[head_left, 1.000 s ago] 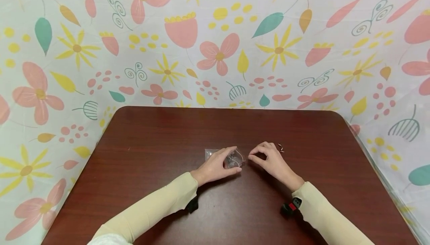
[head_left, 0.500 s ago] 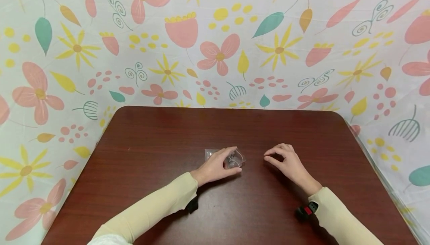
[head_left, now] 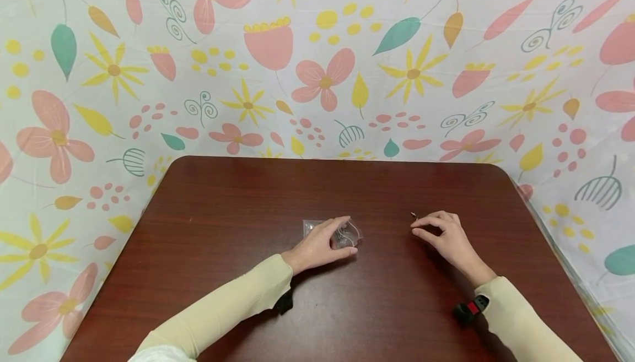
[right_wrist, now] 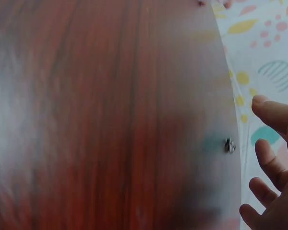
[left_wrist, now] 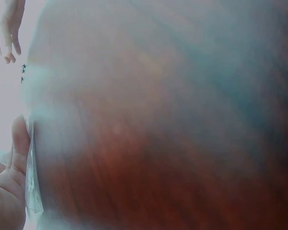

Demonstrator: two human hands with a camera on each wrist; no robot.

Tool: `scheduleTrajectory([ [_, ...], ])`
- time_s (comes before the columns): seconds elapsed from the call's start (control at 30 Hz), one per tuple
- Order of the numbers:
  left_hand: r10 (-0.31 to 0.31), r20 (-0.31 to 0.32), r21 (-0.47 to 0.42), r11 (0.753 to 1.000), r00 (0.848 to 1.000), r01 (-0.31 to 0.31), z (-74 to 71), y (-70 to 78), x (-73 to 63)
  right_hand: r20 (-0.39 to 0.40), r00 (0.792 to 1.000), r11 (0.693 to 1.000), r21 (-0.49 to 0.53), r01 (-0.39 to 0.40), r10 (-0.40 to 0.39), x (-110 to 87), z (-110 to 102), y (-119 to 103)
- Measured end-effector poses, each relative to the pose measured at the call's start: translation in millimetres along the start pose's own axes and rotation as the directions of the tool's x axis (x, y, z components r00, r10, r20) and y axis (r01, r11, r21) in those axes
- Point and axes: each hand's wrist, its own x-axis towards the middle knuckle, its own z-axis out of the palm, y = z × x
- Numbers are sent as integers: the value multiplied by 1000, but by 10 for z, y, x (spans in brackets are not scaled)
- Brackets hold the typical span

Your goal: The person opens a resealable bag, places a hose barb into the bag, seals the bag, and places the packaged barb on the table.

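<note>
My left hand (head_left: 317, 245) holds a clear plastic bag (head_left: 351, 235) on the table, its thumb and fingers spread to either side of the bag's right end. A thin pale string or edge curves at that end. In the left wrist view the bag (left_wrist: 32, 182) stands up as a thin crinkled sheet beside a finger. To the right, my right hand (head_left: 448, 241) hovers with thumb and fingertips apart, nothing visible between them. Right by its fingertips lie small metal pieces (head_left: 413, 216), partly hidden; they look like tiny screws (right_wrist: 229, 145) in the right wrist view, but their kind is unclear.
Both hands work over a dark red-brown wooden table (head_left: 238, 196) with rounded far corners. A flower-printed cloth (head_left: 317, 64) hangs behind it and along both sides. A dark device with a red part (head_left: 471, 308) is strapped at my right wrist.
My right hand has moved away from the bag, rightward to the small metal pieces, and its fingers now cover some of them. The left hand and the bag have stayed in place.
</note>
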Motion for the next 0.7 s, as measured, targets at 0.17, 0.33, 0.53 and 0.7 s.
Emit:
scheduleTrajectory([
  [0.17,5,-1,-9,1000,1000,-5,6,-7,1,0,1000,1000,-22,-9,9,15,-35,146],
  [0.33,4,-2,-13,1000,1000,-4,10,-19,3,25,999,999,-41,-34,35,53,-54,243],
  [0.53,5,-2,-13,1000,1000,-5,2,-16,1,64,995,996,-59,-66,70,97,-64,311],
  [0.7,6,2,-21,1000,1000,-6,-1,-15,-7,89,992,993,-83,-83,91,106,-43,353],
])
